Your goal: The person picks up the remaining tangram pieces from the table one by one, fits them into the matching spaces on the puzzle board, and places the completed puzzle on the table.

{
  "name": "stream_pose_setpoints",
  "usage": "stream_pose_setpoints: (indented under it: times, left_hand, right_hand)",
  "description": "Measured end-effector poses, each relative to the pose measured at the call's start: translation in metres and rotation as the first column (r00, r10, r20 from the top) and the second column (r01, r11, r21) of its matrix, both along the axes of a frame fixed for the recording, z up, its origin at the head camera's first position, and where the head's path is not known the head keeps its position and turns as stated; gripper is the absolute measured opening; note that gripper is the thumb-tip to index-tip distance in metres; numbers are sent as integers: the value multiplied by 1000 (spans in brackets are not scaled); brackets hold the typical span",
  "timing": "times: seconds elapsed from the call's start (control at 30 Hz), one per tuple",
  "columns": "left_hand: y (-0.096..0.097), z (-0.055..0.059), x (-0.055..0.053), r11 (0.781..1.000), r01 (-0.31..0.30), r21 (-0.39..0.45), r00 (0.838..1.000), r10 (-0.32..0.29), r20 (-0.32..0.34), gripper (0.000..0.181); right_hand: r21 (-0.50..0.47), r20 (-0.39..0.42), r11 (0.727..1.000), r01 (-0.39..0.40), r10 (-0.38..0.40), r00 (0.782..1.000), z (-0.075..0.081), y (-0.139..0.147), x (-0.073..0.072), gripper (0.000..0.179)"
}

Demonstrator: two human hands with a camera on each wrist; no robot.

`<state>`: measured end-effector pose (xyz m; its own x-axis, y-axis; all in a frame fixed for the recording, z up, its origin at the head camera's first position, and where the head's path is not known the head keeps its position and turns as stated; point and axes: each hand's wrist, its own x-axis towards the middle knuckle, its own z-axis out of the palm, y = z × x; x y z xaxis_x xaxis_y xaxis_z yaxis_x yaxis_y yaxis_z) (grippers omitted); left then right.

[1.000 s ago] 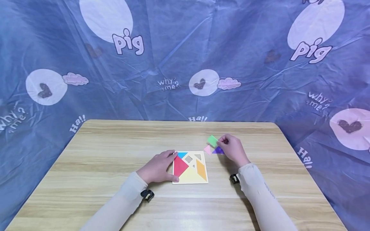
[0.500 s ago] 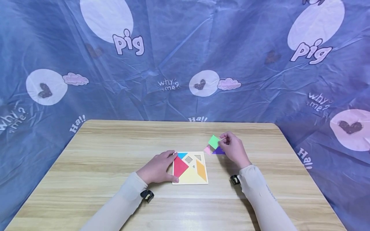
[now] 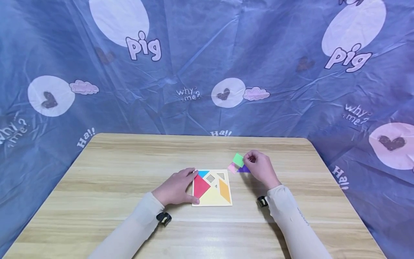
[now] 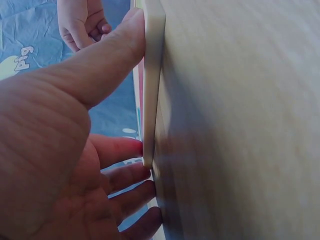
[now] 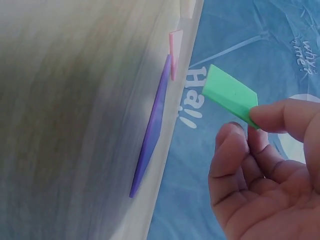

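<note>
My left hand [image 3: 174, 187] holds the wooden tangram board [image 3: 226, 176] at its left side. In the left wrist view, the thumb presses the board's near corner and the index finger touches its far end. Red [image 3: 201, 186], blue [image 3: 203, 173], yellow [image 3: 213, 198] and orange [image 3: 224, 191] pieces lie in the board, beside a few open recesses. My right hand [image 3: 261, 169] pinches a green square piece [image 5: 230, 92] between thumb and fingertip, raised off the table. Below it lie a purple triangle [image 5: 150, 130] and a small pink triangle [image 5: 175, 52].
The wooden table [image 3: 129, 158] carries the board near its middle, with the loose pieces off the board's far right corner. A blue printed cloth [image 3: 194, 64] hangs behind the table and at its sides. Each wrist wears a black camera mount [image 3: 262, 201].
The green square rose slightly and turned in the right hand's fingertips, then dipped a little. The left hand stays on the board.
</note>
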<state>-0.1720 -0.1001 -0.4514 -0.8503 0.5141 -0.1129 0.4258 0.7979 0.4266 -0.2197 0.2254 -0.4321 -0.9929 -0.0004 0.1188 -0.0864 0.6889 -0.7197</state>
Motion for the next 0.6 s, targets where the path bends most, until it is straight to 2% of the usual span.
stream_pose_setpoints:
  times: [0.2,0.4,0.6]
  left_hand:
    - [-1,2,3,1000,-2,3,1000,2,3,106]
    - [-1,1,2,1000,-4,5,1000,4,7,107]
    - [-1,1,1,1000,1,-5,1000,-1,1,107]
  right_hand:
    - [18,-2,1000,-1,2,1000,-3,1,-1,10]
    - [11,14,1000,10,-10,1000,-1,1,-1,23]
    - [-14,23,999,31,-31,999,0,1,0,14]
